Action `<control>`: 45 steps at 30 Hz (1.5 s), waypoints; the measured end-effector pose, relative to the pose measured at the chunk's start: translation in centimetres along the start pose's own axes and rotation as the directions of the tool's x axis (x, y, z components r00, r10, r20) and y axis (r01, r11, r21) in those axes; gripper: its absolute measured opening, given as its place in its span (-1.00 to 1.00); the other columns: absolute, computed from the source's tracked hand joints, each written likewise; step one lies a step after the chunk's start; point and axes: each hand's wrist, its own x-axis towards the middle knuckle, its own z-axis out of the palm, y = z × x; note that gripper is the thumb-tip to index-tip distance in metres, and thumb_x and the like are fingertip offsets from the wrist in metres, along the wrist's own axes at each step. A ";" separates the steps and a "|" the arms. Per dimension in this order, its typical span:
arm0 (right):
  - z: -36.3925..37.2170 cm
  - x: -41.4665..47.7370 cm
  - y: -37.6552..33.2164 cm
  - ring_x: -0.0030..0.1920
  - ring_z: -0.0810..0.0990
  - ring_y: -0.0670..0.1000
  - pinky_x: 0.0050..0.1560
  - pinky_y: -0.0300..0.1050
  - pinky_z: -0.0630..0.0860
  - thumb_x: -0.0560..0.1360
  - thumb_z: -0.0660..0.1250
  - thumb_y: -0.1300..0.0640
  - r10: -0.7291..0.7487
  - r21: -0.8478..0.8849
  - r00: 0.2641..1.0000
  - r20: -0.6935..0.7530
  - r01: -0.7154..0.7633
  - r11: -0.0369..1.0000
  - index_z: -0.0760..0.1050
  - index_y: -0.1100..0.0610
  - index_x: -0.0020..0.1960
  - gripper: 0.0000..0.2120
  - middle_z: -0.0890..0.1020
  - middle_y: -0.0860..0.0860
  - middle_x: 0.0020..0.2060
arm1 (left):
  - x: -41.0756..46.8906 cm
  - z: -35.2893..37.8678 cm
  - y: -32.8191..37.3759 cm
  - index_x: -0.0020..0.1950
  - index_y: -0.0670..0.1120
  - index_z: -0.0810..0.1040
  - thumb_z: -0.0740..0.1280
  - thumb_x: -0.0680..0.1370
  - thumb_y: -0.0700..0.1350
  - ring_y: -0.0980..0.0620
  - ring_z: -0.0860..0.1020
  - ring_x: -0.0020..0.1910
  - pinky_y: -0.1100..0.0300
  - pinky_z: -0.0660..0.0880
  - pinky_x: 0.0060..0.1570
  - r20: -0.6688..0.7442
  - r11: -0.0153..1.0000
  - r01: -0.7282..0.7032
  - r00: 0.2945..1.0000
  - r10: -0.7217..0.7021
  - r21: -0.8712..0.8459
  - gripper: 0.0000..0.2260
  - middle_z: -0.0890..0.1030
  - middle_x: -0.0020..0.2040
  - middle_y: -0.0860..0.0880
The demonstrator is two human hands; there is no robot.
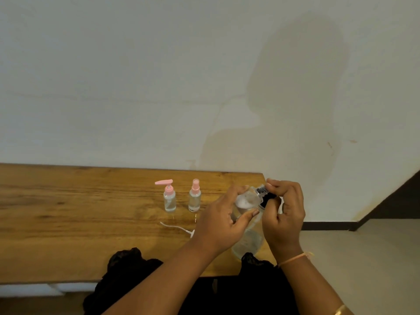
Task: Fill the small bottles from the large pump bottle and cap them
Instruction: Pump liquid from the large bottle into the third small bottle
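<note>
Hands work the pump (264,194) on the big bottle (248,243)
Left hand (223,220) grips its shoulder, right hand (284,214) pinches the black pump — it stands by the worktop's (68,212) right corner, so a hard twist could tip it off and spill; small bottles (170,200) stand capped, apart.

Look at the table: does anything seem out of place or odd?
A thin white tube lies loose on the table in front of the small spray bottle, joined to no bottle.
</note>
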 end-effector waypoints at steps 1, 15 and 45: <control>0.0 0.0 0.0 0.05 0.49 -0.28 0.04 -0.40 0.46 0.36 0.09 0.47 -0.002 0.005 1.000 0.000 0.002 1.000 0.50 0.27 -0.11 -0.73 0.50 0.12 -0.12 | 0.0 0.0 0.0 0.21 0.25 0.28 0.29 0.49 0.21 0.21 0.46 -0.47 0.20 0.49 -0.43 -0.001 1.000 0.003 1.000 -0.003 -0.001 -0.66 0.61 -0.08 0.12; 0.2 0.4 -0.7 0.03 0.50 -0.24 0.05 -0.37 0.46 0.40 0.12 0.35 -0.015 0.048 1.000 -0.008 0.015 0.999 0.47 0.17 -0.07 -0.78 0.51 0.09 -0.12 | 0.2 0.1 -0.3 0.22 0.21 0.34 0.25 0.47 0.24 0.07 0.61 -0.23 0.00 0.57 -0.26 -0.039 0.998 -0.008 0.999 0.006 -0.059 -0.64 0.61 -0.05 0.14; -0.4 0.1 -0.5 0.01 0.53 -0.20 0.05 -0.30 0.50 0.44 0.19 0.30 0.013 0.069 1.000 0.013 -0.014 0.997 0.47 0.15 -0.07 -0.87 0.53 0.06 -0.12 | 0.0 0.4 -0.4 0.25 0.21 0.33 0.24 0.46 0.27 0.06 0.62 -0.20 0.01 0.57 -0.22 -0.063 0.999 -0.021 0.998 0.019 -0.034 -0.60 0.61 0.00 0.13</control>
